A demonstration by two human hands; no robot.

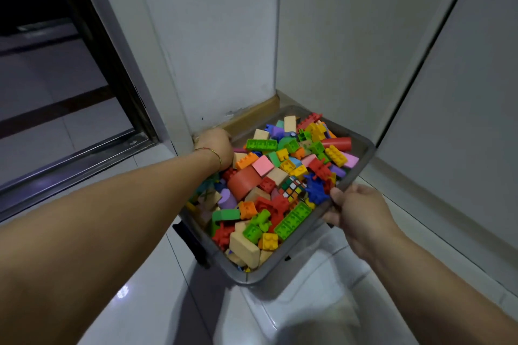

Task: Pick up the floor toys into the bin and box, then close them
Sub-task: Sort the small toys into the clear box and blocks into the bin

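Gripping the right rim of the clear bin, the right hand curls its fingers over the edge. The left hand seems to clasp the far left rim, its fingers hidden. The bin is heaped with blocks and stands by the far wall corner.

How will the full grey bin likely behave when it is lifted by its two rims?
Probably heavy: the bin is heaped with blocks to its rim. Its plastic walls may flex where the left hand and right hand grip. Open-topped, it could spill if tilted.
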